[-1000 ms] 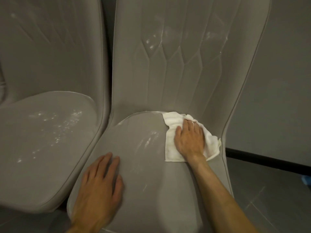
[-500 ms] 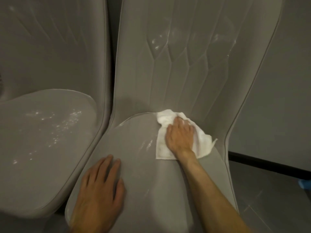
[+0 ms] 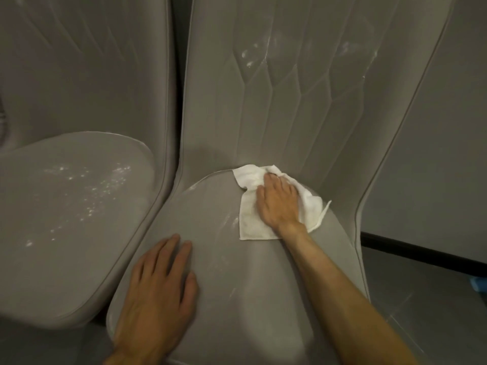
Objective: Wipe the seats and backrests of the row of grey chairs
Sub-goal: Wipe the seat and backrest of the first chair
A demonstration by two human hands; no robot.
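Note:
Two grey chairs stand side by side. On the seat of the right chair (image 3: 229, 259) my right hand (image 3: 278, 204) presses flat on a white cloth (image 3: 250, 219) at the back of the seat, where it meets the quilted backrest (image 3: 290, 88). The fingers point toward the seam. My left hand (image 3: 158, 301) rests flat, fingers straight, on the front left of the same seat. White dusty streaks show on this seat left of the cloth and on the backrest higher up. The left chair's seat (image 3: 73, 219) carries scattered white specks.
A grey wall panel (image 3: 434, 167) with a dark skirting strip (image 3: 421, 254) runs to the right of the chair. Grey floor tiles (image 3: 421, 312) lie below it, with a small blue object (image 3: 478, 284) at the right edge. A narrow gap separates the two chairs.
My right hand has slid the cloth leftward along the back of the seat, bunching its top edge. My left hand has stayed in place on the seat front.

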